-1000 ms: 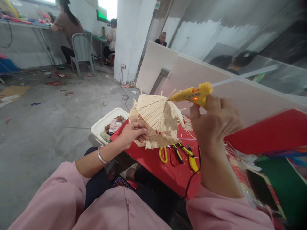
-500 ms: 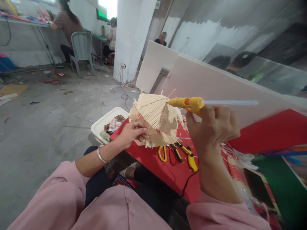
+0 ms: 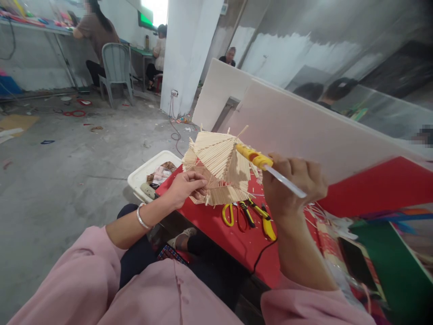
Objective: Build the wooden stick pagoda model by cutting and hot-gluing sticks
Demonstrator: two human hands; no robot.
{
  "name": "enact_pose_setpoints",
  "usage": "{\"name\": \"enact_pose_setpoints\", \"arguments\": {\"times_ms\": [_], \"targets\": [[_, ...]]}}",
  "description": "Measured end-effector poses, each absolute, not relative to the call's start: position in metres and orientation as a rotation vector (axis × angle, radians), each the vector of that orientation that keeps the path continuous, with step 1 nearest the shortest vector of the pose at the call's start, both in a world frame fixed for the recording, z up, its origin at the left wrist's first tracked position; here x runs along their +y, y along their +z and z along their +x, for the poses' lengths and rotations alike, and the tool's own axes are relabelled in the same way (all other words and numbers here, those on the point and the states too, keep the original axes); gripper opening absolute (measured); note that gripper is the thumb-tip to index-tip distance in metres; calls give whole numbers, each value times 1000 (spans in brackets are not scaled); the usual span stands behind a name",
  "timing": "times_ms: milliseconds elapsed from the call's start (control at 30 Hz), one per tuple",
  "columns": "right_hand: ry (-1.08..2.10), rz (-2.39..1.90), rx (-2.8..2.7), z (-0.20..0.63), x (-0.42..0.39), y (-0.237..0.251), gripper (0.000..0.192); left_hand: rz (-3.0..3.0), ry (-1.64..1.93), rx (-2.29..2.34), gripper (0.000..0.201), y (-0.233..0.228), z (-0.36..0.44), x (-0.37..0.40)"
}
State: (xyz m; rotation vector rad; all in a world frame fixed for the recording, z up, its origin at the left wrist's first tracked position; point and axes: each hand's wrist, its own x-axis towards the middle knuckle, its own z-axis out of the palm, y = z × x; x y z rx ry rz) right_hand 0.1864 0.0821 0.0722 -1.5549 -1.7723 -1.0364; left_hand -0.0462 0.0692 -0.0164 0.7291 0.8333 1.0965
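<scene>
A roof-shaped model of pale wooden sticks (image 3: 218, 167) rests on the red table (image 3: 233, 239). My left hand (image 3: 185, 187) grips its lower left edge. My right hand (image 3: 291, 183) holds a yellow glue gun (image 3: 253, 156) whose nozzle touches the top ridge of the stick model. A clear glue stick (image 3: 286, 182) juts from the gun's back toward me. The gun's black cord (image 3: 265, 253) hangs down over the table's front edge.
Yellow-handled scissors (image 3: 232, 215) and pliers (image 3: 262, 216) lie on the table under the model. A white tub (image 3: 149, 174) of scraps sits left of the table. White boards (image 3: 304, 131) stand behind. People sit at benches far back by a grey chair (image 3: 115, 67).
My right hand has turned and lowered the glue gun, bringing its nozzle onto the model's ridge; the glue stick now points toward me. My left hand stays put.
</scene>
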Motion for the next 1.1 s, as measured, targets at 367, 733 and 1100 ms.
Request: {"name": "enact_pose_setpoints", "arguments": {"times_ms": [367,733,1100], "targets": [[-1293,-1441,-1840,200,73,59,13,734,1106,808,17,-16,-49,66],[-1511,-1043,-1871,202,59,57,13,721,1121,819,14,-20,-53,62],[-1513,-1029,-1942,202,43,54,19,711,1142,808,16,-27,-54,58]]}}
